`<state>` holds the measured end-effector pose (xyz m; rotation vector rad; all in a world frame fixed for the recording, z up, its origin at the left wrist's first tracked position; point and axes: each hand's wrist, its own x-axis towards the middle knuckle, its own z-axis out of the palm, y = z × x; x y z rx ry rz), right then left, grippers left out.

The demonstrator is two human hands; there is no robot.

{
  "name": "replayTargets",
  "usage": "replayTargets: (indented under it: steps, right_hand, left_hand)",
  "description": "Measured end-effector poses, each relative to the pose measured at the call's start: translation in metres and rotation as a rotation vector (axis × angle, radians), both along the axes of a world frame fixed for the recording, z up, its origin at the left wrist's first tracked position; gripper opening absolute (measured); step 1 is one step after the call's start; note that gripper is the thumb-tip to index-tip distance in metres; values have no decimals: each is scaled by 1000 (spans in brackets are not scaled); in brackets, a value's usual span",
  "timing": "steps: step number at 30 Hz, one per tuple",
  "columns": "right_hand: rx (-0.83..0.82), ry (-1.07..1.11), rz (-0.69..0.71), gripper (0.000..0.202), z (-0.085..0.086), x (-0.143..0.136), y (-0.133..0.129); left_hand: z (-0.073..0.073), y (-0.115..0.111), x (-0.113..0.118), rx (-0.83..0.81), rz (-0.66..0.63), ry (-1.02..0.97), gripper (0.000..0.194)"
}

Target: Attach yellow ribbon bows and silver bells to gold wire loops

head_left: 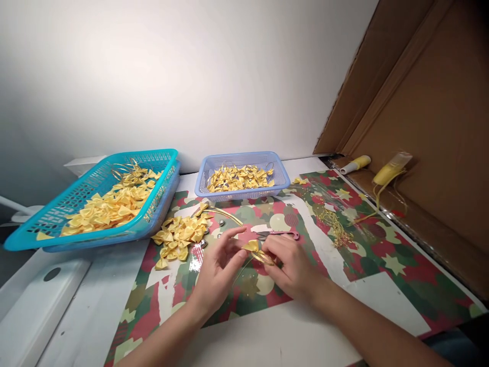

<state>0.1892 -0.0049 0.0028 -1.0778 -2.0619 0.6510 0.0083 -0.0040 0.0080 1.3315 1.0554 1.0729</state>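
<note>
A small yellow bow [251,246] with gold cord is between my two hands, above the patterned paper. My right hand [286,262] is closed on the gold cord beside the bow. My left hand [223,262] has its thumb tip at the bow's left side and its fingers curled behind; a thin thread hangs between the hands. Behind them lies a pair of small scissors with pink handles [284,235]. A pile of yellow bows [181,235] sits left of my left hand, with gold cord loops [225,213] and several small silver bells [204,243] next to it.
A teal basket [42,232] of yellow bows stands at the left, a blue basket [240,195] of corded bows at the back. Gold strings [336,229] lie at the right. Yellow thread spools [389,171] rest by the cardboard [431,102]. A white box [42,306] is front left.
</note>
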Motion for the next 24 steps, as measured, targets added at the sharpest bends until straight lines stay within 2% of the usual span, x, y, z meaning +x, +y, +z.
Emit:
replayTargets:
  steps: [2,4,6,9,12,14,18,21,24]
  right_hand:
    - [54,-72,63,22,1,3,2]
    - [78,-104,99,21,1,4,3]
    - [116,-82,60,18,2,4,3]
    - [274,18,-58,6,3,4,2]
    - [456,53,-90,10,4,3,0]
    - [505,43,-87,12,4,2,-1]
    - [492,84,-107,11,3,0,-1]
    - [359,138,-108,16,3,1,0]
    - [318,203,-75,14,4,2,2]
  left_hand:
    - [3,4,-4,34,-52,58,22]
    - [4,7,-6,17,-157,112,18]
    - [3,7,-6,-15,-219,147,20]
    - [-1,6,-4,-28,-135,157,24]
    - [-3,4,-3,-13,-56,147,26]
    - [-3,3,-3,-4,-49,149,26]
    - [-1,0,-1,18,-48,153,25]
    - [0,0,-1,57,-53,168,23]
    - [1,2,-4,258,-52,255,13]
